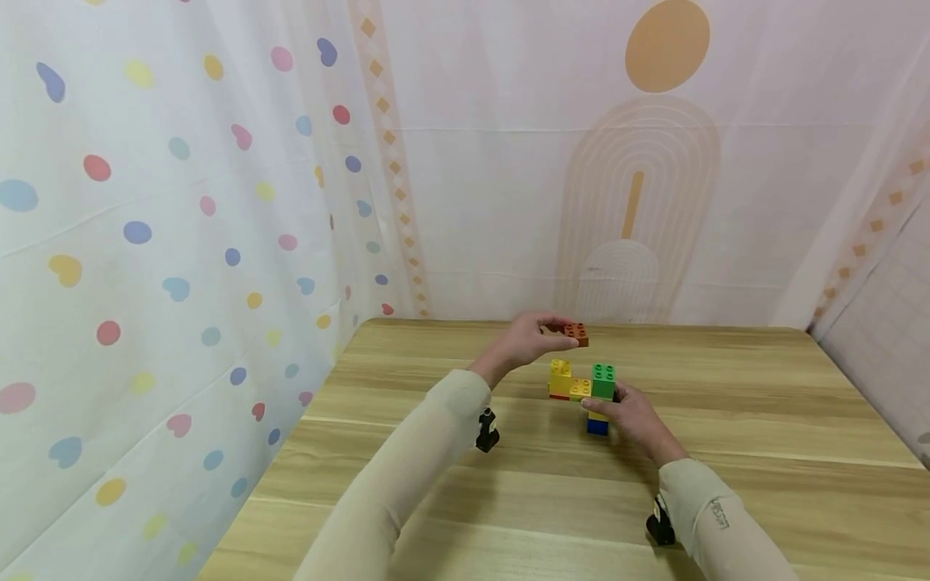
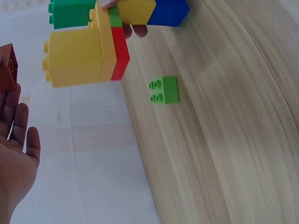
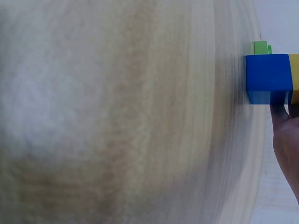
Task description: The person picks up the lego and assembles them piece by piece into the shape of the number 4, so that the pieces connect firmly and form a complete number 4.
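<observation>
My left hand [image 1: 529, 339] pinches a reddish-brown toy building brick [image 1: 576, 334], studs up, between thumb and fingers. It hangs above and apart from a built assembly of bricks. My right hand [image 1: 638, 415] grips that assembly at its right side. A green brick [image 1: 603, 380] tops the right column, with yellow below and a blue brick [image 1: 598, 425] at the bottom. A bridge of yellow runs left to a taller yellow brick [image 2: 74, 58] with a red brick [image 2: 121, 53] under it. Whether the blue brick touches the table cannot be told.
A loose light-green brick [image 2: 169, 89] lies on the wooden table [image 1: 545, 500], behind the assembly. Black wrist-camera mounts [image 1: 488, 431] show at both wrists. Patterned curtains [image 1: 494, 202] hang behind the table and along its left.
</observation>
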The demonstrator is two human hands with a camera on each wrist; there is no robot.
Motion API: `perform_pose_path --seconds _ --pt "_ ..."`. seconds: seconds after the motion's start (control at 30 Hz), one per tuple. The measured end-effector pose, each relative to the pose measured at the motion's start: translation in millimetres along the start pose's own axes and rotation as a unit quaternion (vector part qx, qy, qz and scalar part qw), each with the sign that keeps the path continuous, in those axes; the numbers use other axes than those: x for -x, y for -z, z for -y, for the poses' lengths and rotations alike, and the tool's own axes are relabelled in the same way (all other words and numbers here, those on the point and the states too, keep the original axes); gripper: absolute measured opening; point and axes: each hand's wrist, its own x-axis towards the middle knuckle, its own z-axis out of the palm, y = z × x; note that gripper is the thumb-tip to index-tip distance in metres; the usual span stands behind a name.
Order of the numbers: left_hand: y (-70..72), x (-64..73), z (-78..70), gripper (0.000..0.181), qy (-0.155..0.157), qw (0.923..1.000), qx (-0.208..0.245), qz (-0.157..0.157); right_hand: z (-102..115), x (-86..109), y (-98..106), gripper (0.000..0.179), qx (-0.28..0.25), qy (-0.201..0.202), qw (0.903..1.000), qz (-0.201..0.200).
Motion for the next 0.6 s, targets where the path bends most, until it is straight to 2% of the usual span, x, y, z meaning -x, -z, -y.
perform_pose_path --seconds 0.23,0.47,0.6 --pt "-14.2 -6.6 -6.4 0.048 0.008 0.9996 0.009 0.024 0 0.3 0 0.071 -0.004 0.005 1.0 0.002" --pt "-27.8 -8.3 -6.4 0.043 -0.01 0.9988 -0.001 0.049 0 0.5 -1 0.068 -0.004 0.014 0.9999 -0.001" --pt "-32.0 -7.6 -4.2 0.038 -0.008 0.9983 -0.006 0.058 -1 0.8 -2 0.068 -0.002 0.016 0.9999 0.001"
